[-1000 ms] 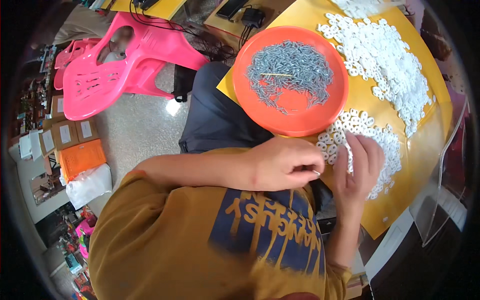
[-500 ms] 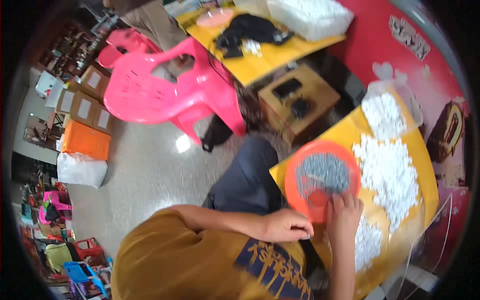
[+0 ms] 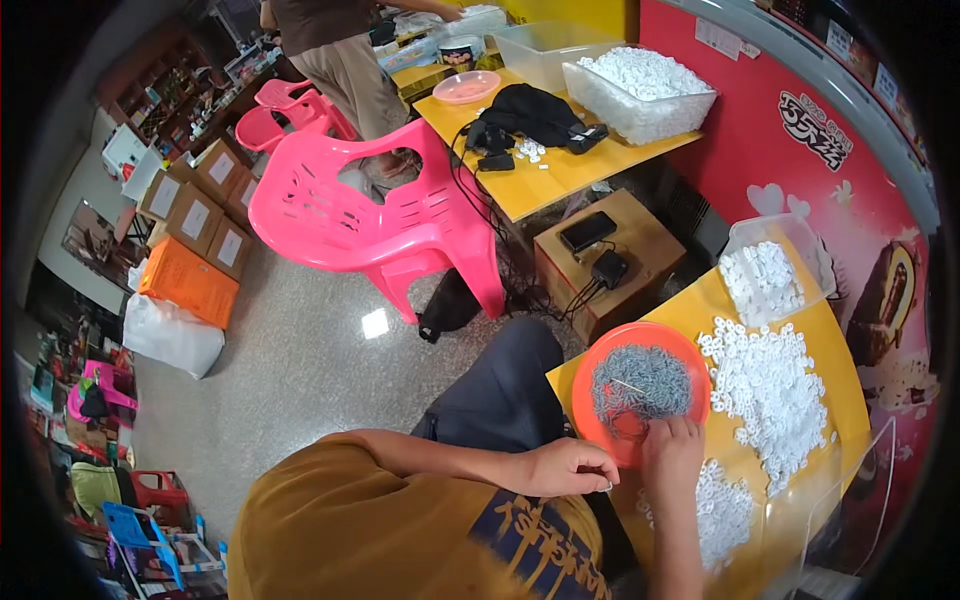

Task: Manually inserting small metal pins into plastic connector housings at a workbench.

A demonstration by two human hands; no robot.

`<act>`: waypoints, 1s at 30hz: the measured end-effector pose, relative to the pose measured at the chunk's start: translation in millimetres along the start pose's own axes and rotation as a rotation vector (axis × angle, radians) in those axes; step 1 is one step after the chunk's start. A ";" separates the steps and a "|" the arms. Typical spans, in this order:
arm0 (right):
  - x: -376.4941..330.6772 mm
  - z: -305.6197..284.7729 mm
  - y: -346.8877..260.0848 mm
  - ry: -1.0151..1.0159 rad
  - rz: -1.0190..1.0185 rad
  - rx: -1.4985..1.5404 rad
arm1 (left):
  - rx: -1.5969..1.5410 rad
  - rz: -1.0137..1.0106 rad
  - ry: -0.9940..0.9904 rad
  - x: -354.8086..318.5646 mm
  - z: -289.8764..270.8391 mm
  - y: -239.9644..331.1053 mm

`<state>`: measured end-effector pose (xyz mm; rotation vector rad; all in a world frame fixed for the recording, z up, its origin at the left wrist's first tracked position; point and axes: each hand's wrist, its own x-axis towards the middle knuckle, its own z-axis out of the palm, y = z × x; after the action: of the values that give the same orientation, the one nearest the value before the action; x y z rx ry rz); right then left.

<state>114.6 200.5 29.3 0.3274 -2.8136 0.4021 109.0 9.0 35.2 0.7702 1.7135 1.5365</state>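
A round orange bowl (image 3: 583, 375) holds a heap of small grey screw-like metal pieces (image 3: 655, 380) with a thin pale stick lying on them. My right hand (image 3: 672, 455) reaches over the bowl's near right edge, fingers curled down at the pieces. What its fingertips grip, if anything, is hidden. Left of the bowl's near side, my left hand (image 3: 568, 467) is closed in a pinch, a tiny whitish piece at its fingertips. Small white plastic pieces (image 3: 765, 390) spread over the yellow table (image 3: 845, 395) right of the bowl. Another pile of white pieces (image 3: 722, 510) lies beside my right wrist.
A clear tub (image 3: 815, 255) with more white pieces stands at the table's far end. Beyond are a cardboard box (image 3: 640, 240) with black devices, a pink chair (image 3: 340, 205) and another yellow table (image 3: 540, 185) bearing a full clear bin (image 3: 640, 115). Another person (image 3: 335, 60) stands behind.
The view has shifted, so the table and bowl sit a little lower and the background shows more. My right hand stays at the bowl; my left hand keeps its pinch beside it.
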 end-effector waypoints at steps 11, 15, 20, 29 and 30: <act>4.6 -2.3 -12.0 0.137 0.077 0.228 | 0.046 0.072 0.064 -0.4 -6.2 -1.8; -4.2 -4.5 -17.2 0.141 0.288 0.551 | 0.051 0.089 0.150 1.0 -8.9 1.6; -1.5 -27.5 -32.4 0.202 0.779 1.221 | 0.072 0.188 0.292 19.6 -19.1 9.8; -15.1 -42.1 -36.0 0.503 0.829 1.731 | -0.263 0.207 0.145 41.4 -11.7 39.4; -17.3 -42.3 -36.8 0.513 0.833 1.761 | -0.153 0.275 0.135 44.0 -9.1 36.8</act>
<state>150.5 182.0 71.9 -0.5931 -1.2250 2.4888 75.3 43.7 67.3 0.8669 1.6113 1.9213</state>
